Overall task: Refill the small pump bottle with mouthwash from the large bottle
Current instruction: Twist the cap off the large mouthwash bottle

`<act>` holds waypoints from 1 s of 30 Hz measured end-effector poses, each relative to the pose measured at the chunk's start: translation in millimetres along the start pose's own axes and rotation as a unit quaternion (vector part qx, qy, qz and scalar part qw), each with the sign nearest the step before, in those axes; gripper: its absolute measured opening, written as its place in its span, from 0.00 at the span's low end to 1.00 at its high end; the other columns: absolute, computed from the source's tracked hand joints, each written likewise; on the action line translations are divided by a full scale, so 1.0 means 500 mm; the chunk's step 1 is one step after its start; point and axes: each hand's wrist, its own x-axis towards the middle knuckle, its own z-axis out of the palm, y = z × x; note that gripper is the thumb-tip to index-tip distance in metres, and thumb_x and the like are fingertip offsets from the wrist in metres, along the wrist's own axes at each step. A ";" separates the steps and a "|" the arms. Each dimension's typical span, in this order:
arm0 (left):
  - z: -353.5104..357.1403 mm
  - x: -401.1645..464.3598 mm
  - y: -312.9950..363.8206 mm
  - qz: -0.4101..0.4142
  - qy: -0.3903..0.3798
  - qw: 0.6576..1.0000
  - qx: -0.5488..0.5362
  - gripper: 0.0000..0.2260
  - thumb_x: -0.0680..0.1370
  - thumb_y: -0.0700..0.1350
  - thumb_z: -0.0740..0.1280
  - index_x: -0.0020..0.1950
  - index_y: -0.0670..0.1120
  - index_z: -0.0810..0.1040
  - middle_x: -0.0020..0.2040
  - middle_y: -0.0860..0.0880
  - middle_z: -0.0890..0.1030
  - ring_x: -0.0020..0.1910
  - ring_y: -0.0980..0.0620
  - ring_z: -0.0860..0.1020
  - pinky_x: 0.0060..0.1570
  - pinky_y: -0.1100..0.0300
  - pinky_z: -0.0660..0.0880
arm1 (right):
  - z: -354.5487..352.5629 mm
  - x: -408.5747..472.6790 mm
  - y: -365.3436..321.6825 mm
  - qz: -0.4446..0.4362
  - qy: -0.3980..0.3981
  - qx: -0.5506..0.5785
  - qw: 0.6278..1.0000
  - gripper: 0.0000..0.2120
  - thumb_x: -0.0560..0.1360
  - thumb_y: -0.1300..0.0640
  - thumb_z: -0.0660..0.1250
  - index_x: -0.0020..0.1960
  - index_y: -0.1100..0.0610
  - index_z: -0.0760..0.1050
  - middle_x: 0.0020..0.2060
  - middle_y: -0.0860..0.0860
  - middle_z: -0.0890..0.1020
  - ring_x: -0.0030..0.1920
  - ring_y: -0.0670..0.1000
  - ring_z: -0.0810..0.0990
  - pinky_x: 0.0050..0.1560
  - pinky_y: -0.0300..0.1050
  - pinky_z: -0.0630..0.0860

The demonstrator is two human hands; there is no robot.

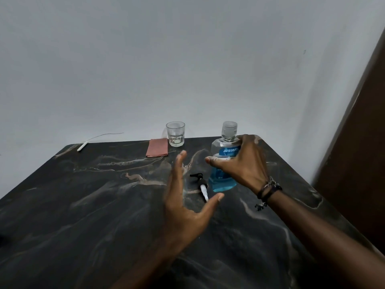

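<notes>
The right hand, fingers spread, reaches around the upright, capped large bottle without yet clamping it, the left hand open beside the pump head lying between them; next, grip and uncap.

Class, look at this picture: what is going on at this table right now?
A person reaches both hands over a dark marble table. The right hand is at the capped mouthwash bottle, seemingly about to grasp it. The left hand is open, holding nothing. A detached pump head lies between them. No small bottle is visible.
</notes>
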 end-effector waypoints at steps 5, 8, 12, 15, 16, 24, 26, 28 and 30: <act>0.048 0.020 0.017 -0.177 -0.102 0.971 -0.122 0.46 0.66 0.48 0.81 0.78 0.57 0.59 0.74 0.60 0.68 0.71 0.62 0.70 0.68 0.63 0.71 | -0.018 -0.044 -0.041 -0.013 -0.012 0.019 1.000 0.41 0.54 0.26 0.72 0.57 0.52 0.72 0.49 0.47 0.83 0.46 0.48 0.83 0.45 0.47 0.83; 0.062 0.033 0.010 -0.216 -0.075 0.957 -0.177 0.30 0.64 0.39 0.82 0.60 0.57 0.73 0.56 0.56 0.81 0.55 0.64 0.81 0.52 0.67 0.80 | -0.018 -0.063 -0.057 -0.011 -0.016 0.020 1.000 0.43 0.53 0.26 0.72 0.57 0.52 0.71 0.51 0.47 0.83 0.48 0.48 0.83 0.47 0.48 0.83; 0.073 0.026 -0.011 -0.260 -0.036 0.947 -0.183 0.21 0.68 0.33 0.78 0.57 0.48 0.79 0.51 0.54 0.84 0.52 0.54 0.85 0.48 0.64 0.82 | -0.009 -0.086 -0.060 -0.027 -0.016 0.008 0.999 0.44 0.53 0.23 0.70 0.57 0.52 0.69 0.51 0.47 0.83 0.47 0.48 0.83 0.46 0.48 0.83; 0.067 0.016 -0.013 -0.273 -0.051 0.940 -0.200 0.21 0.70 0.31 0.76 0.59 0.45 0.79 0.51 0.53 0.85 0.51 0.57 0.85 0.46 0.66 0.81 | -0.006 -0.102 -0.063 -0.039 -0.013 -0.010 0.999 0.44 0.54 0.23 0.70 0.58 0.52 0.69 0.51 0.47 0.82 0.46 0.47 0.82 0.45 0.45 0.82; 0.064 0.014 -0.012 -0.272 -0.054 0.938 -0.207 0.20 0.70 0.29 0.75 0.57 0.46 0.79 0.49 0.54 0.84 0.49 0.60 0.85 0.44 0.68 0.80 | -0.005 -0.106 -0.063 -0.042 -0.014 -0.016 0.999 0.44 0.54 0.22 0.69 0.58 0.52 0.69 0.51 0.47 0.82 0.46 0.47 0.82 0.45 0.45 0.82; 0.054 0.005 -0.003 -0.281 -0.062 0.926 -0.245 0.19 0.68 0.28 0.76 0.48 0.50 0.79 0.44 0.52 0.85 0.42 0.60 0.86 0.38 0.68 0.80 | -0.034 -0.104 -0.069 -0.043 -0.104 -0.021 0.993 0.39 0.56 0.25 0.70 0.57 0.50 0.72 0.50 0.43 0.81 0.47 0.45 0.81 0.48 0.46 0.82; 0.052 0.005 -0.010 -0.283 -0.056 0.922 -0.257 0.17 0.67 0.30 0.78 0.49 0.48 0.81 0.44 0.49 0.87 0.43 0.53 0.87 0.41 0.64 0.82 | -0.058 -0.087 -0.078 -0.050 -0.136 0.064 0.987 0.38 0.57 0.24 0.68 0.54 0.51 0.76 0.48 0.43 0.82 0.47 0.45 0.81 0.48 0.48 0.82; 0.050 0.003 -0.016 -0.285 -0.060 0.923 -0.253 0.17 0.67 0.32 0.78 0.51 0.47 0.81 0.45 0.49 0.87 0.45 0.53 0.87 0.43 0.63 0.82 | -0.076 -0.065 -0.087 -0.052 -0.125 0.155 0.979 0.33 0.59 0.27 0.69 0.51 0.52 0.79 0.44 0.47 0.84 0.45 0.47 0.83 0.46 0.47 0.83; 0.048 -0.001 -0.019 -0.287 -0.072 0.922 -0.248 0.17 0.67 0.33 0.79 0.53 0.45 0.81 0.46 0.48 0.87 0.46 0.52 0.87 0.44 0.62 0.82 | -0.088 -0.045 -0.095 -0.055 -0.100 0.194 0.974 0.24 0.64 0.38 0.75 0.49 0.55 0.81 0.41 0.49 0.85 0.42 0.48 0.84 0.43 0.42 0.82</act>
